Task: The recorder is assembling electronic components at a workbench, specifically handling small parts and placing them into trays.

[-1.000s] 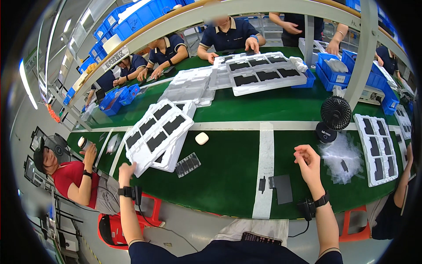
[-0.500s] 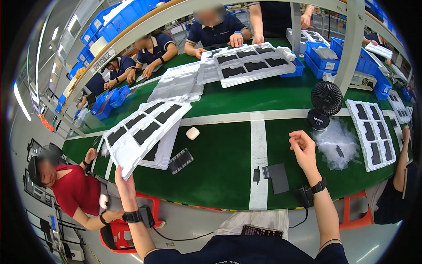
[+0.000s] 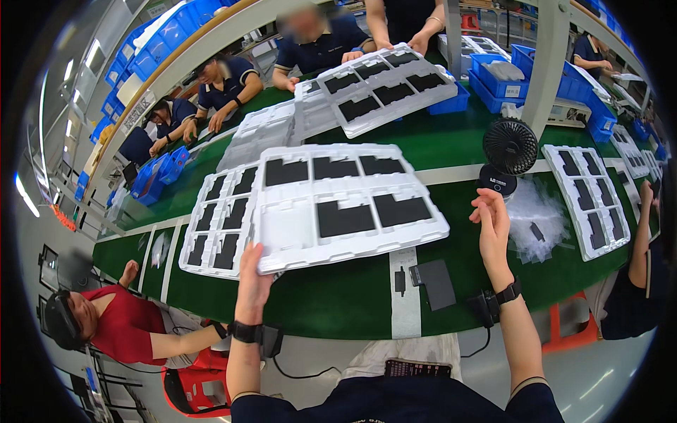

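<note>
My left hand (image 3: pixel 252 278) is closed on the lower left corner of a white plastic tray (image 3: pixel 352 248), raised above the green table. Black flat L-shaped pieces (image 3: pixel 345 220) fill several of its pockets; the pocket at the near left holds none. Beneath and left of it lies another white tray (image 3: pixel 218 271) with similar black pieces, partly covered. My right hand (image 3: pixel 492 222) hovers right of the raised tray, its fingers loosely bent and apart, nothing visible in them. Near it a larger dark flat piece (image 3: pixel 438 287) and a small black strip (image 3: pixel 400 280) rest on the table.
A black desk fan (image 3: pixel 509 146) stands beyond my right hand, with clear plastic film (image 3: pixel 539 236) beside it. Another filled tray (image 3: pixel 589 204) lies to the right. Across the table co-workers handle a tray (image 3: pixel 388 88); blue bins (image 3: pixel 502 77) stand near a metal post (image 3: pixel 543 84).
My left hand has swung the tray rightward and levelled it in front of me, revealing the tray at left. My right hand stays near the fan. Across the table, another person's tray has been lifted.
</note>
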{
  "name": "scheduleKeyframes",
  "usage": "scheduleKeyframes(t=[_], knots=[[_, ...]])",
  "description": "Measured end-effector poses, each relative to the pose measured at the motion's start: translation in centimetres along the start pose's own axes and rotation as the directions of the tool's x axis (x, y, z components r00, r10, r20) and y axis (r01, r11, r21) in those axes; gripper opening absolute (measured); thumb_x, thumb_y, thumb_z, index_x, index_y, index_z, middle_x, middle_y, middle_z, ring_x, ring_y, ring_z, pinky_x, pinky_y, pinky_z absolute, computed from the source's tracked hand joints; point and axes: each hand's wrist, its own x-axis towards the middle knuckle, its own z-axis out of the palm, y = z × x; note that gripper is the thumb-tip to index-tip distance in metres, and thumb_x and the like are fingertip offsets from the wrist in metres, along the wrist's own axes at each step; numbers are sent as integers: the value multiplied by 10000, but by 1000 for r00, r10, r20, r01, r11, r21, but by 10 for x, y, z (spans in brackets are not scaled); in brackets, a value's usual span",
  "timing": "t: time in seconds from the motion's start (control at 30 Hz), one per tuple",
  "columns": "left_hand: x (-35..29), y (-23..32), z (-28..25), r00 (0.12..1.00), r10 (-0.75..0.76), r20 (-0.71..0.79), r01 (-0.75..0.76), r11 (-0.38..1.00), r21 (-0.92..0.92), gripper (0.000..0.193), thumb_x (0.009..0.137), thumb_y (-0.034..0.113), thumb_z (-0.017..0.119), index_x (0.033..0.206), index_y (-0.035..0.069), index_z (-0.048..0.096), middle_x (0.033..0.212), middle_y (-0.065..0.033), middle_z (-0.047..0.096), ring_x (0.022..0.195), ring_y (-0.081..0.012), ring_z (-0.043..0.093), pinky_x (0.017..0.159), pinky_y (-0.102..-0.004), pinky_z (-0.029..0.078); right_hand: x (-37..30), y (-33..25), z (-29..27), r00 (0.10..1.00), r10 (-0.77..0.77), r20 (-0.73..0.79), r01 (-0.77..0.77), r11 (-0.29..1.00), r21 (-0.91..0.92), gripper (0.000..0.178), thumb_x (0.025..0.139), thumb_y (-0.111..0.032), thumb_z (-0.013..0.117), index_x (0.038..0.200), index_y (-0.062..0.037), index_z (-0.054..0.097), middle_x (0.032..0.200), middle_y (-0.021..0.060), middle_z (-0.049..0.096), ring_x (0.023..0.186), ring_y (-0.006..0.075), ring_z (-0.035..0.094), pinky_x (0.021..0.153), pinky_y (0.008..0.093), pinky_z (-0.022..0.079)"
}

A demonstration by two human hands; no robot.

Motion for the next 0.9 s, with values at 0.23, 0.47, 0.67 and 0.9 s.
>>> scheduleKeyframes(t=[0.23, 0.47, 0.67, 0.9], knots=[[38, -24, 39, 964, -197, 178, 166, 970, 177, 282, 922, 277, 442, 1092, 56, 482, 1023, -44, 564, 925, -123, 565, 769, -262, 481, 1, 6, 0, 999, -42, -1, 42, 994, -97, 188, 835, -65, 515, 1018, -29, 541, 840, 27, 546, 693, 92, 509, 648, 228, 404], [53, -21, 47, 928, -338, 158, 65, 562, 825, 405, 874, 420, 493, 852, 20, 555, 706, -69, 588, 635, -134, 581, 578, -250, 464, -1, -2, 1, 971, -190, 144, 236, 845, -479, 267, 715, -40, 589, 979, -42, 555, 865, 108, 538, 781, 224, 516, 709, 316, 425], [7, 18, 80, 940, 184, 289, -335, 322, 885, 203, 798, 206, 616, 784, 12, 560, 649, -52, 554, 528, -148, 501, 484, -248, 386, 1, 1, 1, 982, -165, 98, 191, 872, -451, 230, 710, -37, 594, 939, -43, 569, 871, 94, 549, 775, 213, 518, 698, 304, 426], [-79, -13, 84, 249, -701, 668, -197, 639, 744, 154, 843, 190, 569, 829, 37, 567, 690, -56, 559, 571, -132, 534, 510, -263, 414, 9, 7, 0, 981, -174, 86, 194, 879, -436, 212, 723, -72, 592, 934, -69, 577, 844, 61, 550, 767, 180, 516, 650, 294, 421]])
